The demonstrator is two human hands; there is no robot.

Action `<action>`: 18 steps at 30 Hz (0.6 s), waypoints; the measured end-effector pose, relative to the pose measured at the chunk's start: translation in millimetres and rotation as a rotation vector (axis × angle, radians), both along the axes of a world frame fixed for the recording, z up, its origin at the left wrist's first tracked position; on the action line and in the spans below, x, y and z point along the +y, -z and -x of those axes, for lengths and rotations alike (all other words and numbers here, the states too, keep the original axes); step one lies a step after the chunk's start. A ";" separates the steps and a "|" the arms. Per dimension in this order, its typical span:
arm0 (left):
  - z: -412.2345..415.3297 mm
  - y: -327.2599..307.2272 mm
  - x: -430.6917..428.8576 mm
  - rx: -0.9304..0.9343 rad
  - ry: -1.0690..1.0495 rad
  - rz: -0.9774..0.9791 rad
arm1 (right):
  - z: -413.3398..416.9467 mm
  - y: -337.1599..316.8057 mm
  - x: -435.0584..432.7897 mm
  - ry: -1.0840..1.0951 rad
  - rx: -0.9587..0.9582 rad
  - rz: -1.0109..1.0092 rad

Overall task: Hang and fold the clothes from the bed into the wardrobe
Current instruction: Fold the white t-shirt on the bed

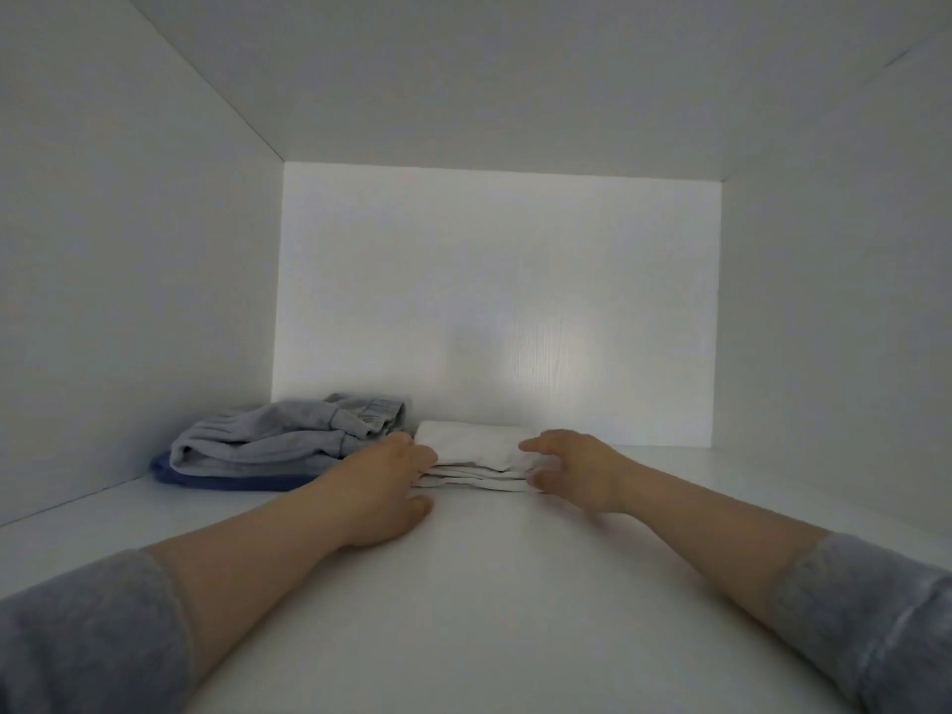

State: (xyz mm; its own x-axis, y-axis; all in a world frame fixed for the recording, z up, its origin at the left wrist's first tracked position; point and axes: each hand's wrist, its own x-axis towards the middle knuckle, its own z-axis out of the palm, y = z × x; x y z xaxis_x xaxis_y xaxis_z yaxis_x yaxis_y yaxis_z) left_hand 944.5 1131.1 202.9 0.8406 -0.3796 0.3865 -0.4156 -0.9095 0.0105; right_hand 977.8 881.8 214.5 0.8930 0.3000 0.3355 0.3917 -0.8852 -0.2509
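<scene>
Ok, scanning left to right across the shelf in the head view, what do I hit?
grey folded clothes → left hand → white folded stack → right hand

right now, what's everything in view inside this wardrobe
folded white cloth garment: one, white, mid-shelf, between the hands
folded grey cloth garment: one, grey, back left, atop the blue one
folded blue cloth garment: one, blue, under the grey one
white wardrobe shelf: one, white, under everything
left hand: one, touching the white garment's left edge
right hand: one, fingers curled at its right edge
grey sleeves: two, grey, bottom corners
</scene>
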 end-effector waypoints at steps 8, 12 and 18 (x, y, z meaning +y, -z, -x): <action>33.8 -20.8 -11.7 0.001 0.176 0.274 | 110.4 -19.7 -7.5 0.050 -0.121 -0.412; 79.5 -25.5 -22.4 -0.080 0.371 0.533 | 186.4 -1.4 -3.6 0.090 -0.270 -0.648; 163.9 4.4 -61.7 0.077 0.716 0.928 | 291.2 24.4 1.0 0.232 -0.415 -0.753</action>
